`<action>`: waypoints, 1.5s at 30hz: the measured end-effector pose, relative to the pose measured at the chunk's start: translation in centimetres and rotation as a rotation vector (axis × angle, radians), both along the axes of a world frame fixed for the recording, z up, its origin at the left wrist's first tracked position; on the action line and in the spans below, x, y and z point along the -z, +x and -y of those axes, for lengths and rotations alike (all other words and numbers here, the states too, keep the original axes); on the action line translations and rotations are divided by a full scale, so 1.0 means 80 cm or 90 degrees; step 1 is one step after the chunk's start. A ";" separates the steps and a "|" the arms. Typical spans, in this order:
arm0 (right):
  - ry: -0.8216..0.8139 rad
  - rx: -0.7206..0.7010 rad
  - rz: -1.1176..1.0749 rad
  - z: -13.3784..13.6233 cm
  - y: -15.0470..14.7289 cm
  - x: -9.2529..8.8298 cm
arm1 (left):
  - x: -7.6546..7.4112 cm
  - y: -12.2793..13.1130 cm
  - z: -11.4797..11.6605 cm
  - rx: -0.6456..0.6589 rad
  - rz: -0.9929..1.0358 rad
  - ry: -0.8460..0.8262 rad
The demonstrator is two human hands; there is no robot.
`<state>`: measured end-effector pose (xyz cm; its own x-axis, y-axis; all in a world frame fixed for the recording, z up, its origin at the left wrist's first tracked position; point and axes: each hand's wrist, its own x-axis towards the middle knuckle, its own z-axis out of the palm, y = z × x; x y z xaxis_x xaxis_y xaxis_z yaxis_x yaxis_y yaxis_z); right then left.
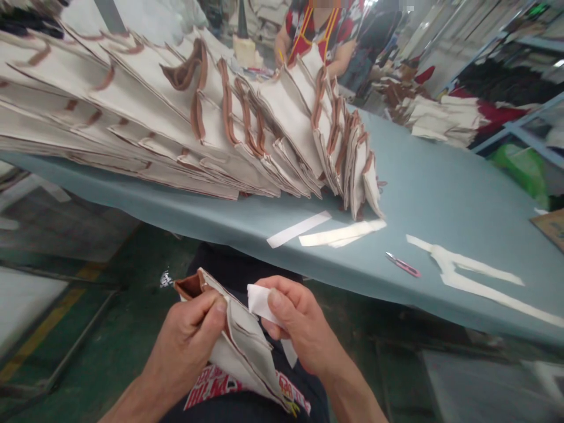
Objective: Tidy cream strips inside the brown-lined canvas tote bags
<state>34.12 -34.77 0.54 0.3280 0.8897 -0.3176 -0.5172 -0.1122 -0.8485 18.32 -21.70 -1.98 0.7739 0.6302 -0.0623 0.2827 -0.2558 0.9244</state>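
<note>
My left hand (196, 326) is closed on the upper edge of a cream fabric piece with brown trim (247, 358), which hangs tilted above my lap. The piece looks like a sewn pouch or bag panel; I cannot tell which. Between the thumb and fingers of my right hand (295, 317) is a white strip (259, 301), its end pointing at the fabric edge. A lower part of the strip shows below that hand. Whether the strip touches the fabric is unclear.
Many similar brown-trimmed pieces (291, 117) lie stacked along the blue-grey table (440, 194). Near its front edge are loose white strips (339, 235), pink-handled thread snips (404, 264) and a forked white strip (476, 279). Across the table stands a person in a red apron (308, 35).
</note>
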 end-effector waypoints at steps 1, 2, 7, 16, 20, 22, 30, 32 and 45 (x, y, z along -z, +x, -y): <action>0.008 0.001 -0.016 0.001 -0.003 -0.003 | -0.002 0.005 0.001 0.000 -0.001 0.011; 0.016 0.001 -0.033 0.001 -0.005 -0.006 | -0.006 0.010 0.002 -0.001 -0.004 0.025; 0.045 -0.005 -0.123 0.005 -0.007 -0.009 | -0.028 0.021 0.006 -0.026 -0.035 0.027; 0.048 -0.003 -0.027 0.001 0.004 0.002 | -0.065 0.028 0.003 0.056 -0.050 -0.537; 0.028 -0.017 0.028 0.000 0.011 0.003 | -0.043 0.027 -0.003 0.057 -0.008 -0.677; 0.027 -0.021 0.029 0.001 0.014 0.005 | -0.033 0.029 -0.004 0.054 0.019 -0.717; 0.026 -0.027 0.049 0.002 0.018 0.013 | -0.038 0.045 -0.004 -0.014 -0.033 -0.683; 0.028 -0.021 0.071 0.003 0.016 0.017 | -0.037 0.044 -0.003 -0.012 -0.033 -0.624; -0.009 0.007 0.464 -0.001 0.015 -0.004 | -0.048 0.030 0.012 -0.002 -0.039 -0.263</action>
<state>35.31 -34.66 0.86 0.4702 0.8822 -0.0271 0.1771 -0.1244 -0.9763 20.76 -22.62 1.85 0.7589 0.5448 -0.3569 0.3410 0.1345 0.9304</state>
